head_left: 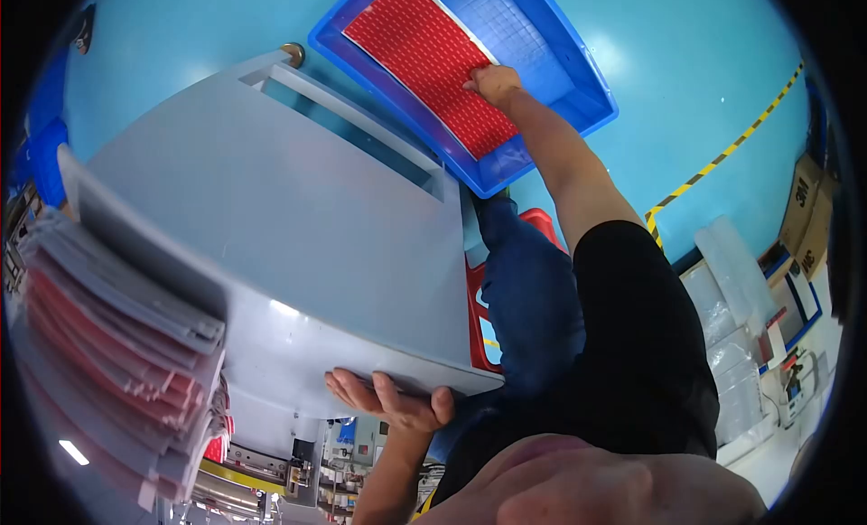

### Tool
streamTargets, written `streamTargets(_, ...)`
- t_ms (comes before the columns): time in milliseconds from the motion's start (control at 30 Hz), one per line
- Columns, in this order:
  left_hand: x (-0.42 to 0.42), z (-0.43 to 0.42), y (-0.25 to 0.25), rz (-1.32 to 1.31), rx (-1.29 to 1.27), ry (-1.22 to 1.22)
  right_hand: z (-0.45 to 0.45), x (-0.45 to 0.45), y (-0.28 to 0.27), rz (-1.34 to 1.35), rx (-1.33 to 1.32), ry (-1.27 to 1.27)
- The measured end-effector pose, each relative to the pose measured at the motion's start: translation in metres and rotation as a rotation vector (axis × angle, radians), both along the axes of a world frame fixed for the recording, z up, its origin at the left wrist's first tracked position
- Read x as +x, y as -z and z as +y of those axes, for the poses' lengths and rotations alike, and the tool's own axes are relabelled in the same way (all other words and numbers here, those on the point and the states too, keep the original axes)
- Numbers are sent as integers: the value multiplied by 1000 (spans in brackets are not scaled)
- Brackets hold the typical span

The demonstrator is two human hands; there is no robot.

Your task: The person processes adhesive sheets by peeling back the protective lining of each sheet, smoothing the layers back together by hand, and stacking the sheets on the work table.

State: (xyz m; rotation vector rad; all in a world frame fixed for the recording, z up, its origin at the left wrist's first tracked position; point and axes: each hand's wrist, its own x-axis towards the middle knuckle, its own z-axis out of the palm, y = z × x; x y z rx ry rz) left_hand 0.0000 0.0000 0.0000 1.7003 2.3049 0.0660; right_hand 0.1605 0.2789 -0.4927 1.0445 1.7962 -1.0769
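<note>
Beside the grey worktop (pixel 316 218) I see the blue bin (pixel 524 39), the red sheet (pixel 411 51) lying inside; I have the right hand (pixel 496 84) on it, fingers curled, grip unclear, and the left hand (pixel 400 407) loosely open against the worktop's edge

Open path over table (pixel 298 200), from left hand (pixel 397 403) to slot (pixel 348 135), narrow opening between bars. Bin (pixel 587 100) walls block low sideways reach; way in from above, right of red sheet (pixel 420 55). Right hand (pixel 495 84) and forearm (pixel 578 177) cross bin's near right side. Sheet stack (pixel 117 344) and grey panel (pixel 149 236) obstruct left. Leg (pixel 533 299) and red frame (pixel 539 220) crowd table's right edge.
</note>
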Motion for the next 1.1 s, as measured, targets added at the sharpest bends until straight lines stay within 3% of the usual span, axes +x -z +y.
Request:
streamTargets(67, 0, -1, -20, -15, 6, -1, -20, 13, -18, 29, 55, 12)
streamTargets(100, -3, 6, 39, 6, 93, -2, 22, 2, 6, 78, 257, -47)
streamTargets(167, -2, 3, 21, 22, 54, 1, -23, 8, -23, 154, 448, -155)
streamTargets(400, 0, 4, 11, 41, 30, -4, -61, 31, -54, 177, 375, -229)
streamTargets(600, 2, 3, 14, 51, 25, -6, -74, 36, -31, 314, 680, -206)
streamTargets(700, 0, 5, 11, 57, 28, 2, -78, 33, -43, 116, 668, 381)
streamTargets(833, 0, 8, 11, 48, 25, 1, -64, 42, -48, -142, 462, 545)
streamTargets(967, 0, 10, 9, 51, 20, 22, -56, 63, -18, -12, 529, 536)
streamTargets(1100, 0, 14, 9, 36, 61, 32, -41, 74, -34, 113, 461, 659)
